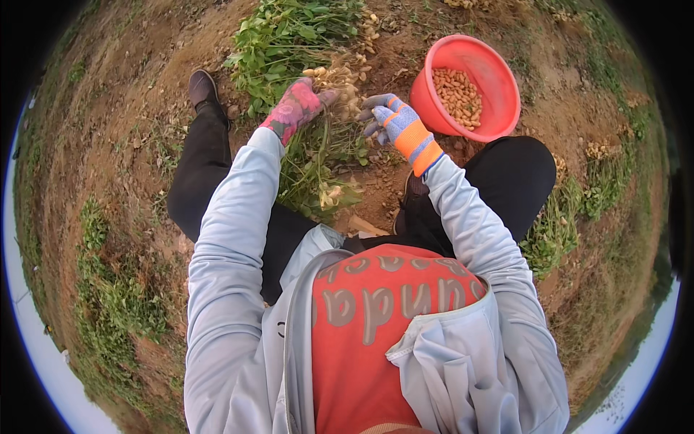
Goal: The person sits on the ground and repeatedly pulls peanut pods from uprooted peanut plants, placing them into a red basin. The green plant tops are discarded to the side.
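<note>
My left hand (301, 106), in a pink floral glove, is closed on a bunch of pulled peanut plants (320, 163), near their roots. Pale peanut pods (347, 81) hang in a cluster by its fingertips. My right hand (397, 126), in a blue and orange knit glove, is just right of the pods with its fingers curled; whether something small is between them cannot be told. To its right a red plastic tub (501, 87) tilts towards me, with loose peanuts (457, 97) in it.
A leafy heap of peanut plants (282, 43) lies beyond my left hand. My legs are bent on both sides of the work on brown soil (146, 65). More pulled plants (558, 228) lie beyond my right knee, and green plants (119, 304) are at the left.
</note>
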A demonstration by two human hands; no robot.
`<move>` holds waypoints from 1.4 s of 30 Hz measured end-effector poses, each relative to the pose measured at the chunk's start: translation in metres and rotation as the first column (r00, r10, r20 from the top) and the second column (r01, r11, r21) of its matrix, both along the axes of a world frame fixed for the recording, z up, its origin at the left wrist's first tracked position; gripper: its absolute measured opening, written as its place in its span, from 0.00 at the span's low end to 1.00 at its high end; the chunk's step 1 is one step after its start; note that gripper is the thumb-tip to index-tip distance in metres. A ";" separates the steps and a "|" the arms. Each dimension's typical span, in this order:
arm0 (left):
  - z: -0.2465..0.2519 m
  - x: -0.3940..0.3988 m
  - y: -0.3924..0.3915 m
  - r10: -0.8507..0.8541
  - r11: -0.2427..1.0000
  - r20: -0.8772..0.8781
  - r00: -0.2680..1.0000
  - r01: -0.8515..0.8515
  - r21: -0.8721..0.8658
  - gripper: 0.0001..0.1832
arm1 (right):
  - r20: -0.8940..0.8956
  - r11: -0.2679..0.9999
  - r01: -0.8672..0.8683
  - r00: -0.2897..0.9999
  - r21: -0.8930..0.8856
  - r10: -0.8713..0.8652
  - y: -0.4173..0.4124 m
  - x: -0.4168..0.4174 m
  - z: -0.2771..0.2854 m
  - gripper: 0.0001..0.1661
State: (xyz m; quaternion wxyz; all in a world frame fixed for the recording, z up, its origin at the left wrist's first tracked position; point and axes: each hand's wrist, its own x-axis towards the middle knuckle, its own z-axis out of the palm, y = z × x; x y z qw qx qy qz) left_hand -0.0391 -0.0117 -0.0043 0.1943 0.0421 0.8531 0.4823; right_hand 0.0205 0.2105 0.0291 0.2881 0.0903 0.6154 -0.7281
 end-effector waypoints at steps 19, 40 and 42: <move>-0.025 -0.013 -0.014 0.012 1.000 -0.110 0.994 -0.013 -0.004 0.30 | 0.055 0.985 -0.059 0.997 0.164 0.050 0.004 0.003 0.008 0.13; -0.003 0.025 0.021 -0.267 0.677 0.509 0.818 -0.216 0.704 0.37 | -0.070 0.457 -0.276 0.791 0.846 0.607 -0.019 -0.025 -0.035 0.32; -0.023 0.027 0.015 -0.313 0.891 0.211 0.926 0.209 0.402 0.35 | -0.056 0.425 -0.300 0.759 0.854 0.648 -0.016 -0.023 -0.027 0.30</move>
